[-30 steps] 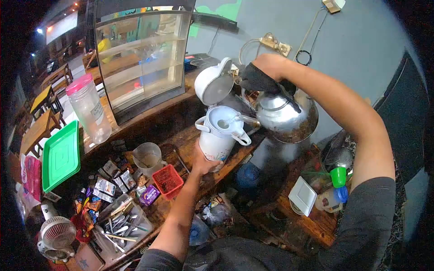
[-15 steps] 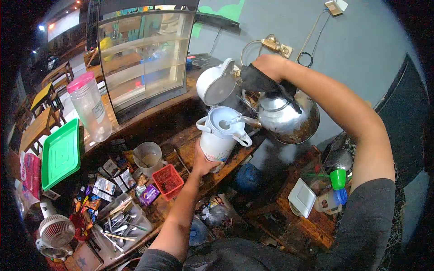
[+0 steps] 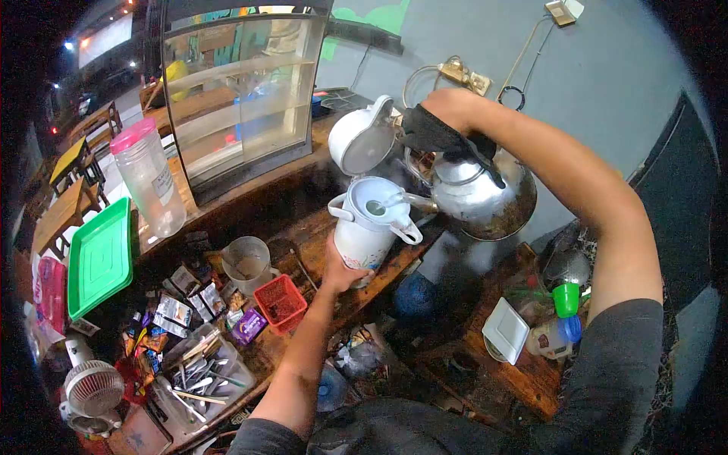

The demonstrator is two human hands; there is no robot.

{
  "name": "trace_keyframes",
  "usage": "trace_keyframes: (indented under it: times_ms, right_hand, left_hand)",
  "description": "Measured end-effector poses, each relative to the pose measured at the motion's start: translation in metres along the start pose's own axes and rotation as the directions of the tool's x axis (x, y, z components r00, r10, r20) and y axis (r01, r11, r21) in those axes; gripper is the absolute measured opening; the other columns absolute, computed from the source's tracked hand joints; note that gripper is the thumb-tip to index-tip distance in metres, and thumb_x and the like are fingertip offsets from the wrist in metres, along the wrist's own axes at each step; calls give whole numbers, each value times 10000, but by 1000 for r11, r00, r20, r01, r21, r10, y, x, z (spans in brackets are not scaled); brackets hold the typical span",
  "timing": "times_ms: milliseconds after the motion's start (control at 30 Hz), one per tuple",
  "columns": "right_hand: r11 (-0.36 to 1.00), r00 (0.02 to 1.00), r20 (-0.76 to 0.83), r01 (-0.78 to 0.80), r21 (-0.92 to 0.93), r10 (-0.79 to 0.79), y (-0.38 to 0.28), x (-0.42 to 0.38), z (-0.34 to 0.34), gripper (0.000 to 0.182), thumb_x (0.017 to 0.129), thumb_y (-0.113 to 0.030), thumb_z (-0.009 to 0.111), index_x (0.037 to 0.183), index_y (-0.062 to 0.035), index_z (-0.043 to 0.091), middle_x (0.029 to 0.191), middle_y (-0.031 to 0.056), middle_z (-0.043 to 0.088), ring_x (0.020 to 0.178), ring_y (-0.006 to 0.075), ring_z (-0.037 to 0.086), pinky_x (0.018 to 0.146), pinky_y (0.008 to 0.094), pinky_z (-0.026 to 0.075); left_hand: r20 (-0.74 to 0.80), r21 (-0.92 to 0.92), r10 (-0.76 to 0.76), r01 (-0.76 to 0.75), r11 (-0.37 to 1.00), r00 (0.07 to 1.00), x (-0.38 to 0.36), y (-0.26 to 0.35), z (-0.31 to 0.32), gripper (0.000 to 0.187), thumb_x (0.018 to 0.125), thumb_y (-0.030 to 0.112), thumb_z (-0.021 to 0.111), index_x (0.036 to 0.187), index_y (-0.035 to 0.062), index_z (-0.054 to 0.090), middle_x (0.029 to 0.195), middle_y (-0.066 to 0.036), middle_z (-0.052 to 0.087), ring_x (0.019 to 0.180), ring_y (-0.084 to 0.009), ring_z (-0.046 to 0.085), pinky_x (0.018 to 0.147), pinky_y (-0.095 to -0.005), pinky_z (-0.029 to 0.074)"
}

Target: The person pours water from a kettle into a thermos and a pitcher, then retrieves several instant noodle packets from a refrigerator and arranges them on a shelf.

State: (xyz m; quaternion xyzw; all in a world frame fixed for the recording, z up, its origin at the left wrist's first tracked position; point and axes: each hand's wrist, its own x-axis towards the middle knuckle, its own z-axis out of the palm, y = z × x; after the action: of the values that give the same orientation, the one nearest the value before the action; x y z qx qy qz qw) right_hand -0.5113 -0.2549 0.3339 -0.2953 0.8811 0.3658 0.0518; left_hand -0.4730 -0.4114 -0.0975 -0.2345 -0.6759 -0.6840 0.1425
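My right hand (image 3: 449, 114) is closed around the handle of a large metal kettle (image 3: 485, 201), with a black cloth (image 3: 434, 138) between palm and handle. Soot darkens the kettle's lower side. From its tilted spout, water runs into the open mouth of a white vacuum flask (image 3: 361, 241). The flask's hinged lid (image 3: 362, 142) stands raised behind the opening. Low on the flask's body, my left hand (image 3: 343, 269) grips its side with fingers wrapped round. The flask's base is partly hidden by that hand.
On the wooden counter are a red basket (image 3: 280, 303), a clear jug (image 3: 249, 265), a cutlery tray (image 3: 243, 377) and sachets. A glass cabinet (image 3: 239, 106), pink-lidded jar (image 3: 155, 186) and green tray (image 3: 101, 258) stand beyond. A white container (image 3: 506, 331) sits at lower right.
Water keeps flowing from the kettle into the flask, and the inside of the flask's mouth now looks greener. Both hands hold nearly the same positions.
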Motion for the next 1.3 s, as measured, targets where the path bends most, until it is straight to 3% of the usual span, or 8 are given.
trace_keyframes:
  times_ms: [67,300,467,600,667,867,1067,1300]
  right_hand:
    - [996,997,8,76,-37,-76,-1,0,-3,306,709,-362,650,811,-74,674,795,194,672,789,392,655,680,489,503]
    - [998,999,43,30,-51,-28,-6,3,-11,383,688,-407,676,836,-54,701,847,216,679,816,382,667,702,470,527]
    - [998,998,47,36,-58,-34,-7,2,-16,345,709,-377,657,852,-66,701,863,214,680,823,383,665,713,481,520]
    - [994,994,65,92,-60,-88,-8,5,-13,341,713,-375,654,869,-75,702,866,202,683,823,382,663,716,480,515]
    - [1000,999,49,-5,31,3,-9,7,-10,280,729,-352,639,825,-93,682,820,181,677,804,382,651,678,482,497]
    - [999,993,114,42,-27,-39,-12,6,-17,305,735,-378,646,822,-88,684,815,194,674,801,378,653,681,485,499]
    - [999,998,50,31,-7,-31,-13,6,-17,355,691,-395,700,870,-89,711,875,182,694,848,363,674,722,477,525]
    - [999,998,40,40,-34,-39,-10,10,-16,333,695,-385,694,869,-101,711,877,177,695,834,360,674,705,470,525]
  left_hand:
    - [16,27,-65,65,998,998,-1,5,-2,1198,443,155,916,1405,20,214,1315,-174,428,1244,-317,428,1071,-421,339]
    - [27,1,-26,26,1000,999,1,6,-2,1192,451,152,911,1402,8,206,1317,-192,426,1247,-320,429,1069,-423,344]
    - [20,87,-51,49,995,998,0,13,-4,1180,458,135,902,1397,11,198,1321,-196,419,1246,-324,429,1067,-421,346]
    - [30,50,-62,60,997,998,0,12,-4,1201,443,155,901,1405,1,200,1314,-169,418,1242,-300,422,1074,-425,333]
    - [43,-44,-74,76,996,996,1,3,-2,1199,432,144,903,1400,-4,213,1315,-166,424,1239,-294,428,1072,-420,335]
    - [38,-7,-33,33,999,999,2,13,-3,1194,448,113,901,1402,10,190,1323,-175,409,1247,-305,416,1069,-414,335]
    - [18,107,-34,32,994,999,0,2,-3,1220,440,123,900,1415,1,177,1322,-188,412,1249,-318,419,1070,-413,336]
    - [26,49,-47,45,998,999,0,10,-4,1217,440,149,901,1412,-2,185,1317,-199,424,1242,-334,430,1062,-423,349]
